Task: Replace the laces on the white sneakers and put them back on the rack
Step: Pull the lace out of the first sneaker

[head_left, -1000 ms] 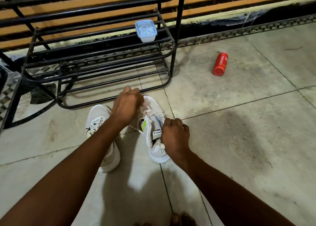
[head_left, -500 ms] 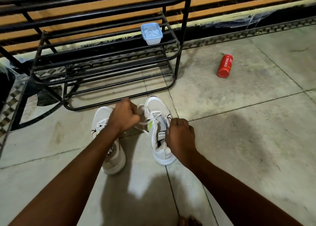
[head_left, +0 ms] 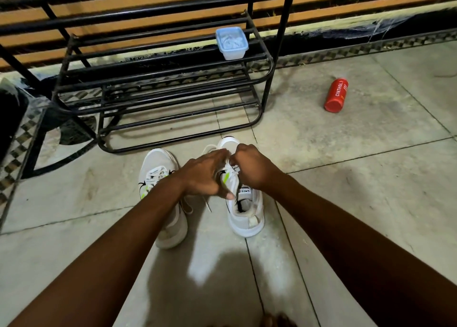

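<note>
1. We read "CINTHOL" on the red bottle [head_left: 336,95] lying on the floor [head_left: 371,190], and "SPEED" on the tongue tab of the right sneaker [head_left: 243,203].
2. Both sneakers sit on the floor before the black rack [head_left: 158,84]; the left sneaker [head_left: 158,176] is untouched.
3. A blue tub [head_left: 231,43] rests on the rack.
4. Our right hand [head_left: 251,164], half a second ago by the collar, now pinches the lace [head_left: 210,148] near the toe; our left hand [head_left: 206,176] grips it too.

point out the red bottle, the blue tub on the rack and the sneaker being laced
red bottle [head_left: 335,95], head view, middle of its side
blue tub [head_left: 232,43], head view, centre of its lid
sneaker being laced [head_left: 246,215], head view, heel collar
</note>
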The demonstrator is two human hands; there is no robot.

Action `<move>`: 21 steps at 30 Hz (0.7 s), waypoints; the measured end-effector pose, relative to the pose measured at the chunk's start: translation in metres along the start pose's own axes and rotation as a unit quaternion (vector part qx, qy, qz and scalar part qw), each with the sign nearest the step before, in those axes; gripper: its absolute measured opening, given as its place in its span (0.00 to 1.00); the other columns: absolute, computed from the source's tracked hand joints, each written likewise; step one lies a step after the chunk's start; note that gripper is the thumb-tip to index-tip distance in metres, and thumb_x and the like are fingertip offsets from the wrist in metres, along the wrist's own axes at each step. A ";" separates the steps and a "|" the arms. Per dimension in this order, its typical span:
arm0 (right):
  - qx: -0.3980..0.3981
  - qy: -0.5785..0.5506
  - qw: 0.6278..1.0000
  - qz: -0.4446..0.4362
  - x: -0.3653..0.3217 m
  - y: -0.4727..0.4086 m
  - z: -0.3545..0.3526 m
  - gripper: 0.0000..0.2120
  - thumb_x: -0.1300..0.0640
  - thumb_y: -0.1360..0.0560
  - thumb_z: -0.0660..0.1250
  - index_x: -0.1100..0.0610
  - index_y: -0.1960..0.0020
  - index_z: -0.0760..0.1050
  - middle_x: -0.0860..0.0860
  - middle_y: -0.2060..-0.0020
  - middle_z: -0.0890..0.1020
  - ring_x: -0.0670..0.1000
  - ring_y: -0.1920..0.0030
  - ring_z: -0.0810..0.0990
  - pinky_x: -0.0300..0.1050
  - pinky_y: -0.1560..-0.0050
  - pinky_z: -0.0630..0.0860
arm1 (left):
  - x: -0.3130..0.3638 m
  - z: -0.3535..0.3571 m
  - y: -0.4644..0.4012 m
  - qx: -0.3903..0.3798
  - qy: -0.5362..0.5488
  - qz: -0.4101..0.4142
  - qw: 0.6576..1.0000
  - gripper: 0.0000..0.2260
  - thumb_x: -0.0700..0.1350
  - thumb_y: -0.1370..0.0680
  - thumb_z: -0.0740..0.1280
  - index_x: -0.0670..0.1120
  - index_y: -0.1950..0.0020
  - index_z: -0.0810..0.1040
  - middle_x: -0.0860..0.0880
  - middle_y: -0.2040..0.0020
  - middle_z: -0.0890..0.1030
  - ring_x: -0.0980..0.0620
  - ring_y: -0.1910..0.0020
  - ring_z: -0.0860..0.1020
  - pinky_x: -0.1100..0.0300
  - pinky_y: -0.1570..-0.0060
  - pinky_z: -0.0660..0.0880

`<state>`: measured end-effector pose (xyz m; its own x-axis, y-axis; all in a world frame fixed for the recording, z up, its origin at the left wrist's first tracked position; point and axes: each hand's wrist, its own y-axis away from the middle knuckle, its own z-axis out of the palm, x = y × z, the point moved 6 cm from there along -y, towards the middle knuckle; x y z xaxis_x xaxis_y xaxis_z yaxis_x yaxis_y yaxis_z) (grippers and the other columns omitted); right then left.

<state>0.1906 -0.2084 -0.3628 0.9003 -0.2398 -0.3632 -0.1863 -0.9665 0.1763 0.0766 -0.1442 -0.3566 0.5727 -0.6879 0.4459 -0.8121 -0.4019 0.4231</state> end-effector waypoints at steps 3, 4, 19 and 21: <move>-0.027 0.012 0.999 -0.014 -0.001 -0.010 -0.001 0.15 0.66 0.32 0.68 0.59 0.45 0.78 0.57 0.46 0.77 0.61 0.41 0.76 0.48 0.42 0.75 | -0.007 0.006 -0.007 0.003 -0.012 0.021 1.000 0.54 0.79 0.43 0.74 0.60 0.23 0.61 0.54 0.21 0.65 0.53 0.23 0.66 0.48 0.25 0.67; -0.031 0.010 0.999 -0.017 -0.002 -0.013 -0.002 0.14 0.67 0.32 0.67 0.59 0.46 0.77 0.57 0.46 0.77 0.60 0.41 0.76 0.46 0.42 0.73 | -0.009 0.010 -0.010 0.003 -0.022 0.023 1.000 0.58 0.82 0.45 0.72 0.59 0.21 0.59 0.55 0.20 0.64 0.54 0.22 0.65 0.49 0.25 0.66; 0.141 -0.145 0.979 -0.030 0.009 0.002 0.004 0.05 0.66 0.31 0.61 0.60 0.59 0.75 0.52 0.59 0.72 0.58 0.59 0.77 0.49 0.57 0.72 | -0.005 0.019 -0.011 -0.040 -0.151 -0.057 0.986 0.68 0.84 0.46 0.66 0.56 0.16 0.39 0.61 0.17 0.36 0.51 0.18 0.37 0.31 0.25 0.47; 0.169 -0.177 0.970 0.002 0.014 0.004 0.007 0.04 0.61 0.32 0.60 0.58 0.60 0.73 0.52 0.60 0.74 0.57 0.61 0.77 0.53 0.60 0.75 | -0.006 0.021 -0.011 -0.042 -0.149 -0.065 0.986 0.68 0.84 0.47 0.67 0.57 0.17 0.39 0.61 0.18 0.35 0.50 0.17 0.37 0.30 0.25 0.47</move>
<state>0.1994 -0.2158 -0.3738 0.7191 -0.2029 -0.6646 -0.3624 -0.9256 -0.1095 0.0798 -0.1482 -0.3802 0.6034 -0.7857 0.1367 -0.7140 -0.4558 0.5314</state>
